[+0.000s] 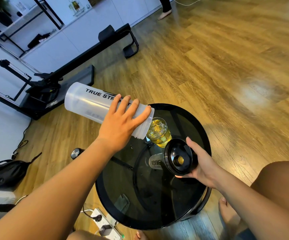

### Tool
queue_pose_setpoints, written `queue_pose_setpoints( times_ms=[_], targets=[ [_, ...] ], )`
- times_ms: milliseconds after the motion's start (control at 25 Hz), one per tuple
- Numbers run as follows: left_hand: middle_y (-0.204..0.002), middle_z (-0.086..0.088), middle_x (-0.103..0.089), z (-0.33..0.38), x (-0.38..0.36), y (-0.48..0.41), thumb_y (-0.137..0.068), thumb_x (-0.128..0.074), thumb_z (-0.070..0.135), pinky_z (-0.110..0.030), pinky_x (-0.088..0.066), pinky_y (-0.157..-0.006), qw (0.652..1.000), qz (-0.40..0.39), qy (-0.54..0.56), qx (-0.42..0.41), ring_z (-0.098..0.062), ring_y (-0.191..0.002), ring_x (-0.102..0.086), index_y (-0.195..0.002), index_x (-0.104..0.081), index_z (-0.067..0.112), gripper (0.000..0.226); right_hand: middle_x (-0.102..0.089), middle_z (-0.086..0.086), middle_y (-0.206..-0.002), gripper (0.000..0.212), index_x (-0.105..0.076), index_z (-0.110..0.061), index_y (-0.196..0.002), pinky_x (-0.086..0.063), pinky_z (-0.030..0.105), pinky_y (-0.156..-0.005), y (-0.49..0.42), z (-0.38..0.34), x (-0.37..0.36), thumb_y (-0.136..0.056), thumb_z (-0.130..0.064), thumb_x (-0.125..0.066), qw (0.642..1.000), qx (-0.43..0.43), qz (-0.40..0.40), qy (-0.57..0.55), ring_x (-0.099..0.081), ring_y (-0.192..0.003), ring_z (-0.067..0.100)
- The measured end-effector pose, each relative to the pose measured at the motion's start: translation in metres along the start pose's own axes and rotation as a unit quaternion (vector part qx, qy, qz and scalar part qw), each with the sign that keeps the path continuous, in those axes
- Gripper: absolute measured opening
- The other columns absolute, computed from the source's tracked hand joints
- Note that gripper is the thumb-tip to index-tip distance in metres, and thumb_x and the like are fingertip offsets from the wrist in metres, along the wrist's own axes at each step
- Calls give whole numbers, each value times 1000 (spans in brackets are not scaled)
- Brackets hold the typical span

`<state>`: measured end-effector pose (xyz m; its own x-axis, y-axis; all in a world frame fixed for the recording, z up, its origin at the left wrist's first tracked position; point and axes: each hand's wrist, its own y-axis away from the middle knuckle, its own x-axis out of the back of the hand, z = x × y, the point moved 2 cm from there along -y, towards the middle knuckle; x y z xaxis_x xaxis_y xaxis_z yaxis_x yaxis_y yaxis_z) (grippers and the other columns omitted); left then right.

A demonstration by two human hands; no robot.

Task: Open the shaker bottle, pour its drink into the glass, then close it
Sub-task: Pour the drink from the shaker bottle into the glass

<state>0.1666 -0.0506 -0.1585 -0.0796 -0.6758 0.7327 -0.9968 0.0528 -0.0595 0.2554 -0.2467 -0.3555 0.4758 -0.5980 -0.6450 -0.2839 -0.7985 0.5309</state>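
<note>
The shaker bottle (95,104) comes second in size only to the round table (188,217) under it, whose smooth dark glass top sits in a black rim on a wood-grain plank floor (227,58). The bottle is a frosted, translucent plastic cylinder printed with black lettering. It lies tipped nearly flat above the table's far left edge, its base pointing far left and its ribbed, threaded open mouth just over the glass (159,132). The left hand (121,125) wraps its neck end from above, fingers spread over the wall. The right hand (202,163) cups the black round lid (180,157), fingers curled around its rim, underside facing the camera. The clear glass stands on the table's far side, holding bubbling amber drink.
</note>
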Motion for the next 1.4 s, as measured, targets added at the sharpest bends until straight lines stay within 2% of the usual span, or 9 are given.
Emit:
queue_pose_setpoints(
  times_ms=[160,280,440,600,720,960,1400],
  targets=[
    [-134,-27,-63,-3,2,-3,-62,-92,21,-67,-41,-111,1000,-4,11,24,-53,-122,-61,-145,-36,18,100,-70,15,-126,70,-65,-29,-126,-59,62,-82,0,-1,0,-68,-67,-71,1000,-3,-4,1,-70,-108,43],
    [-134,-27,-63,1,2,-3,-64,-91,20,-66,-40,-111,1000,-3,5,6,-53,-122,-61,-146,-36,18,99,-72,15,-124,74,-65,-28,-126,-59,61,-82,1,-1,-1,-64,-68,-72,1000,-3,-5,4,-72,-105,41],
    [-134,-26,-63,0,2,-4,-65,-93,25,-66,-39,-112,999,-8,26,40,-53,-123,-60,-145,-34,18,100,-74,15,-120,74,-67,-27,-123,-60,59,-79,1,-1,0,-62,-68,-75,1000,-1,-4,5,-73,-103,40],
    [-134,-26,-63,2,1,-2,-61,-94,25,-66,-39,-112,1000,-13,16,22,-53,-123,-60,-146,-35,18,103,-71,15,-124,70,-66,-27,-124,-60,60,-81,2,-2,-1,-66,-67,-72,1000,-5,-4,3,-70,-108,42],
    [-134,-25,-62,0,-1,-2,-61,-94,27,-65,-38,-112,999,-18,24,43,-52,-123,-59,-146,-35,18,104,-68,15,-128,72,-64,-27,-128,-60,60,-81,2,-2,-2,-68,-66,-70,1000,-10,-4,-1,-68,-111,43],
    [-133,-25,-62,0,-6,-1,-61,-92,24,-64,-37,-112,998,-12,33,54,-52,-121,-59,-145,-38,18,100,-73,14,-122,71,-67,-26,-124,-60,59,-79,4,-3,-2,-65,-66,-73,1000,-5,-2,-3,-72,-106,41],
    [-135,-25,-61,1,-10,-1,-63,-94,30,-64,-37,-112,998,-8,48,50,-51,-124,-57,-146,-36,19,102,-71,16,-125,73,-65,-26,-126,-61,55,-76,5,-4,-4,-66,-66,-72,1000,-8,3,3,-70,-108,42]
  ],
)
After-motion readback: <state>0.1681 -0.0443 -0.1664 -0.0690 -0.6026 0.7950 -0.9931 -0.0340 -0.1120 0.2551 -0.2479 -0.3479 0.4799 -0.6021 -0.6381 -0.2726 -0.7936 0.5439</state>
